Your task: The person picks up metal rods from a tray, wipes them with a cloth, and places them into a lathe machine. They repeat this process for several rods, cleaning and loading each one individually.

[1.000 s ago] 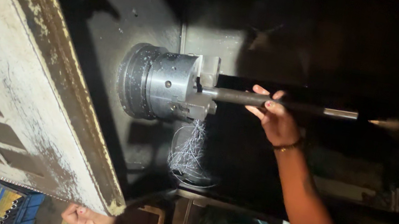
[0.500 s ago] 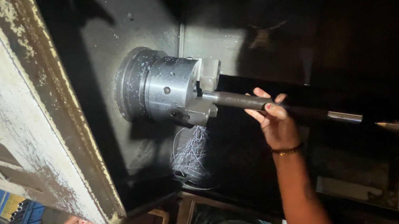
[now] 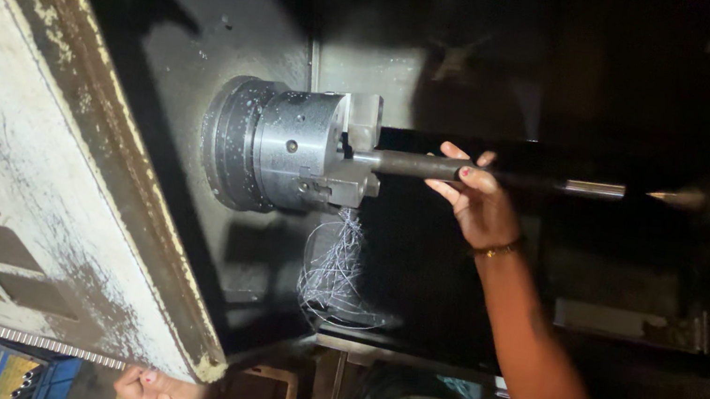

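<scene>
One steel rod (image 3: pixel 473 173) runs level from the lathe chuck (image 3: pixel 292 150) at nine o'clock toward a pointed centre (image 3: pixel 674 196) at three o'clock. The right hand (image 3: pixel 474 199) curls loosely around the rod. Tangled metal shavings (image 3: pixel 335 268) hang below at six o'clock. The left hand (image 3: pixel 154 391) grips the guard (image 3: pixel 45 179) edge.

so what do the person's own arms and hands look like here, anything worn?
Both arms are bare, with no sleeves or gloves in view. One hand has dark red nail polish and a thin gold-coloured bracelet with dark beads at the wrist. The other hand, at the bottom edge, also has polished nails and a thin wristband, partly cut off.
</scene>
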